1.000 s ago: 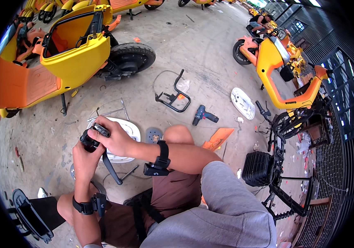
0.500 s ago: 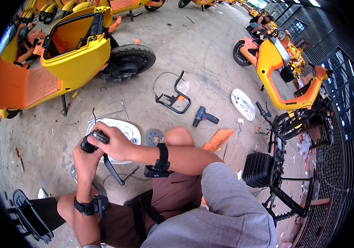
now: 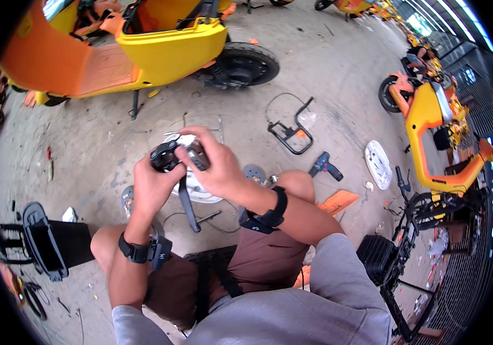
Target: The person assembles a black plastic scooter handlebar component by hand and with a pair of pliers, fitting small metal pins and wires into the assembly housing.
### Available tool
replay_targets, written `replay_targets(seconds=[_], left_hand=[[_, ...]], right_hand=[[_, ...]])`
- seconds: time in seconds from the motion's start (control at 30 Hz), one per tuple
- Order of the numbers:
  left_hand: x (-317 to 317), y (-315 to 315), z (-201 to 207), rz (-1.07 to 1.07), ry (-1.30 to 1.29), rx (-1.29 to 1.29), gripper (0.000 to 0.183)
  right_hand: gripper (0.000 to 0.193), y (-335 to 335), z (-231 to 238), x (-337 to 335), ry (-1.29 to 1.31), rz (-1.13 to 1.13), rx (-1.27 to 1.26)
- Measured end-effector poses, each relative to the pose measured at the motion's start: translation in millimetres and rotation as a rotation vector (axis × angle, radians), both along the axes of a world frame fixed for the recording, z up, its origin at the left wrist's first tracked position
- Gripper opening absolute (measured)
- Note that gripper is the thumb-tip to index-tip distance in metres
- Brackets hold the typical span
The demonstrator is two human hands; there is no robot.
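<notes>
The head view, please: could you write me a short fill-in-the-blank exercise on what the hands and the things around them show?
1. Both hands, left hand and right hand, hold one small ____ part.
2. The drill lies on the ____.
3. The nearest scooter has an orange and ____ body.
4. Each wrist carries a black ____.

Missing words: black; floor; yellow; band

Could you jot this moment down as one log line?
left hand: grips black handlebar part | right hand: on same part | cordless drill: on floor | yellow scooter: ahead
</notes>
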State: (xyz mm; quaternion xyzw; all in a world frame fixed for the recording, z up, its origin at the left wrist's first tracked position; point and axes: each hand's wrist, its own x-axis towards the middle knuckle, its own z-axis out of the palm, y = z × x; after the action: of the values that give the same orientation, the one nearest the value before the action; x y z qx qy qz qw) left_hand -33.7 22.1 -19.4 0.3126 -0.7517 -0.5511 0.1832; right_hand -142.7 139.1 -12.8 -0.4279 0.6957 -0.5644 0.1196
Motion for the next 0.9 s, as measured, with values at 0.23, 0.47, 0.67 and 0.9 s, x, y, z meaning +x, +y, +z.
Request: replay_targets(seconds=[0.23,0.47,0.67,0.9], left_hand=[[8,-12,8,-0.020,0.080,0.097,0.039],[14,-9,11,-0.054,0.053,-0.033,0.045],[18,-10,8,-0.060,0.016,-0.199,0.047],[16,-8,5,-0.071,-0.022,-0.177,0.047]], right_hand=[[0.031,4,2,-17,0.225,-0.027,0.206],[0.053,-1,-7,-16,0.594,-0.044,0.011],[0.056,2,-2,-18,0.713,0.014,0.136],[0.079,6,-7,-23,0.633,0.127,0.206]])
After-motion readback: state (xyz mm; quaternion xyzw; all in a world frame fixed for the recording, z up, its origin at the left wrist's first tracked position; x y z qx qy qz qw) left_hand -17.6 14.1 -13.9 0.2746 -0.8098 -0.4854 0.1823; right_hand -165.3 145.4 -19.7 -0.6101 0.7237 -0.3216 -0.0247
